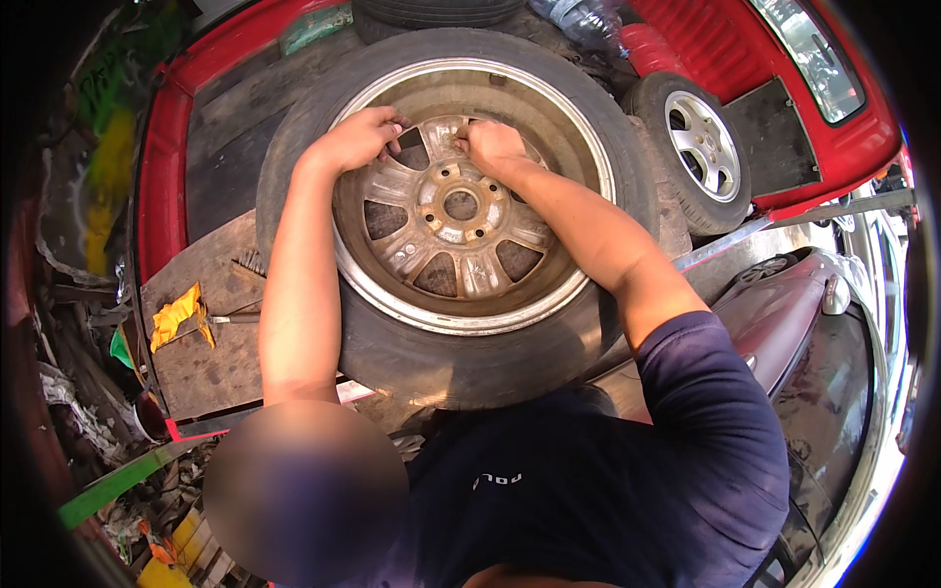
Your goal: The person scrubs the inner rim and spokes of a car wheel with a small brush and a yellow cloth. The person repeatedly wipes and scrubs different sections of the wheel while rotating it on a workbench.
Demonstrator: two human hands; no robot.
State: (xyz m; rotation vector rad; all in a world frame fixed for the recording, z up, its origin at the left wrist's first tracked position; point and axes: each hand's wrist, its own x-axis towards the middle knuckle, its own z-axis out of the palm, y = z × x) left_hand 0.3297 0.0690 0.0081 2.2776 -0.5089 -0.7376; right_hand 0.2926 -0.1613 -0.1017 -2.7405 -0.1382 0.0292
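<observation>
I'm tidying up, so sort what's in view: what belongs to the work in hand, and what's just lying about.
In the work:
left hand and right hand, over the wheel
large spoked wheel
its black tyre

Lying about:
smaller wheel, right
yellow cloth or glove, left
another tyre, top edge

And there on the left, a crumpled yellow cloth (176,316); up right, a black-tyred, silver-spoked wheel (710,147) by the red metal truck bed (165,186); below it, a maroon car (784,318)!
</observation>
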